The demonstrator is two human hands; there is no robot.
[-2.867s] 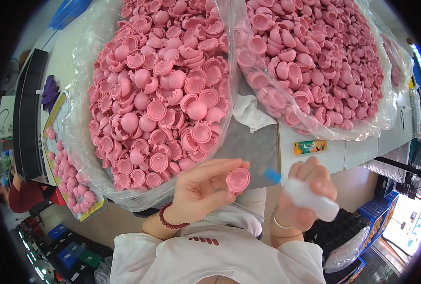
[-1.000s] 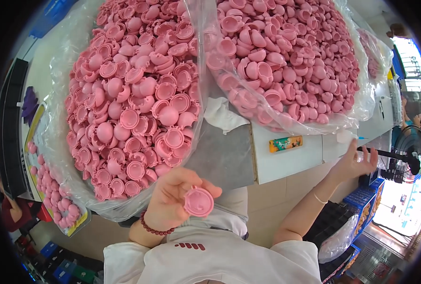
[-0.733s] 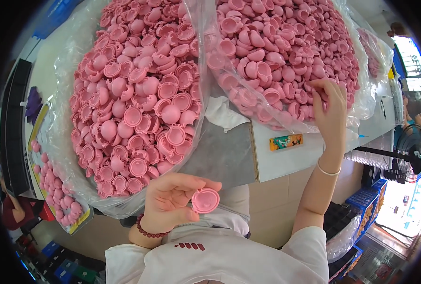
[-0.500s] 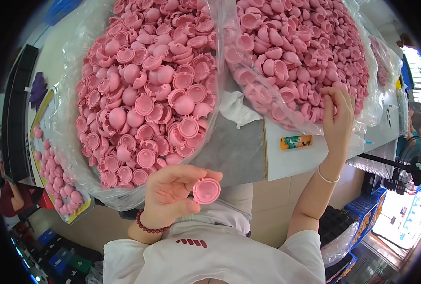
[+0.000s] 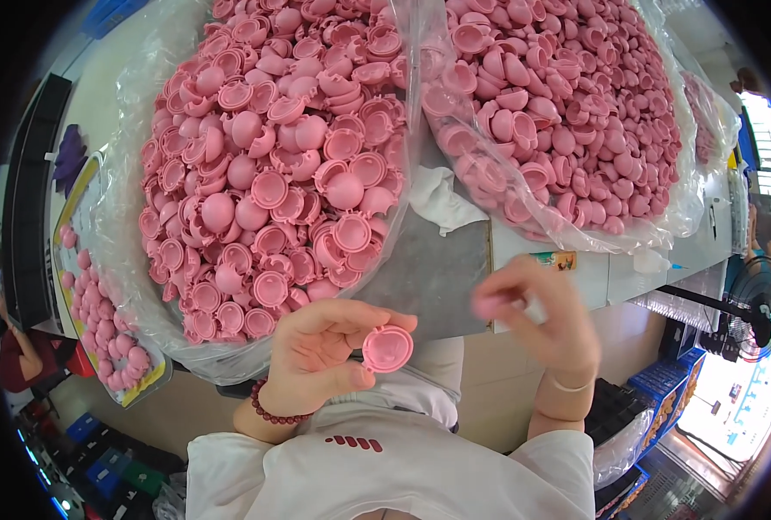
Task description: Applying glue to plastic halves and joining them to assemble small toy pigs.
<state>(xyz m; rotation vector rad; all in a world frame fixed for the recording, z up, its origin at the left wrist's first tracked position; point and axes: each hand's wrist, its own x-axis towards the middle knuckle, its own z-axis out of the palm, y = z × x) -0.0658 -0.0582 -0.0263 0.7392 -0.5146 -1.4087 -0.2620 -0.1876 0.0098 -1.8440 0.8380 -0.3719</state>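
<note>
Left hand pinches one pink cap open-side up; right hand, blurred, carries another pink piece; the two aren't joined yet, heaps remain.

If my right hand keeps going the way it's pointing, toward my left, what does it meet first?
Most likely the pink half-shell pinched in the left hand. The right hand is blurred, pointing leftward with a small pink piece at its fingertips. Depth is unclear.

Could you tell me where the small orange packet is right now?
Head view: the orange packet lies on the white table edge, right of centre, just above the right hand.
</note>
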